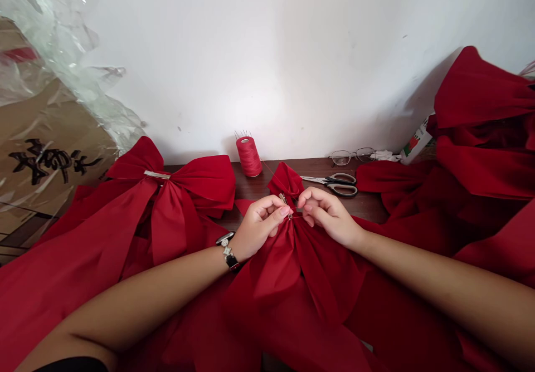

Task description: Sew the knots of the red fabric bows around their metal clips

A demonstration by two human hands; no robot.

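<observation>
A white wall (267,54) with a few small dark specks rises behind a dark brown desk (251,188). Soft light brightens its middle; shadow greys the right. At left, clear plastic (62,43) partly covers a brown carton (62,113).

Far to the left of the fingers (284,211) of the left hand (259,221), a brown carton (45,104) bears a row of large black characters (54,163), Chinese in form. They look brushed or written by hand, with thick strokes at the outer end and a smaller, looser sign at the end nearer the fingers. Which characters they are cannot be read with certainty. Lower on the same carton, also left of those fingers, are dark lines (31,227), too unclear to read as a sign.

Beyond and well to the right of the right hand (328,216) and its fingers, a white pack (419,138) carries red and green print; any wording on it is too small to make out.
</observation>
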